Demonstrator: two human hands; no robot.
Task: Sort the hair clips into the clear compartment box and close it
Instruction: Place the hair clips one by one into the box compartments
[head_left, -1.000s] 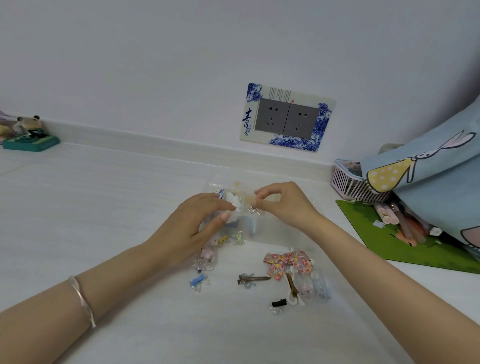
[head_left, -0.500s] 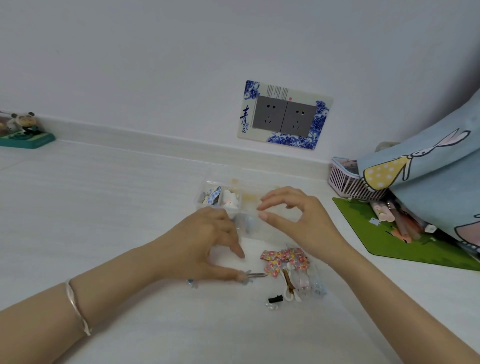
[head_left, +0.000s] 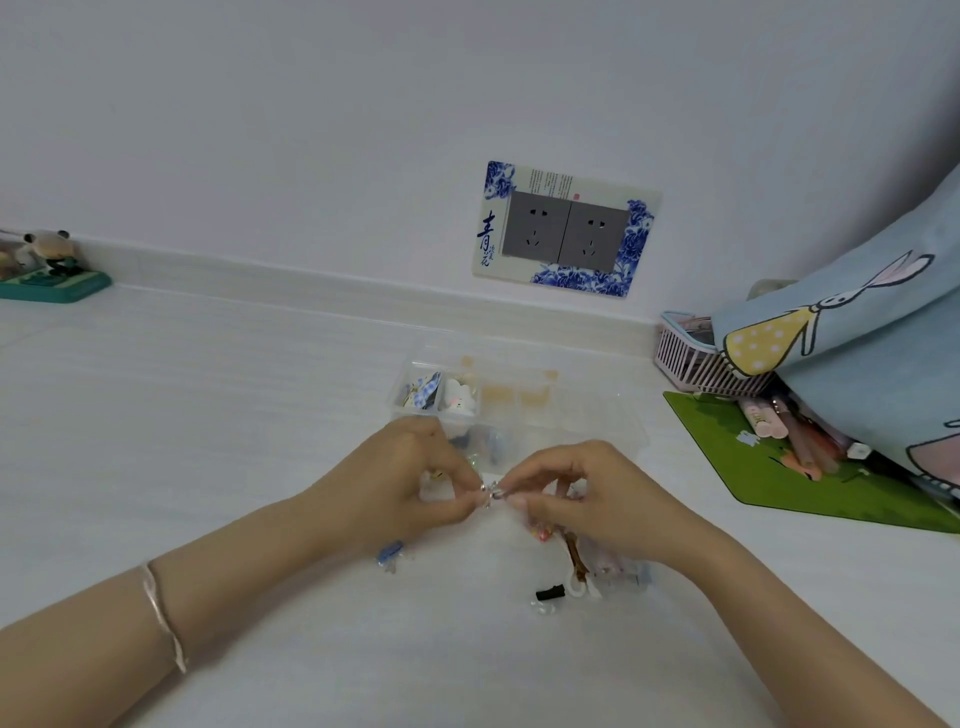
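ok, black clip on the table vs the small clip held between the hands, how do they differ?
The black clip lies loose on the white table; the silver clip is held above the table between the left hand and right hand. The black clip is dark and matte; the silver clip is pale and shiny. Shared: both are small and outside the clear compartment box.
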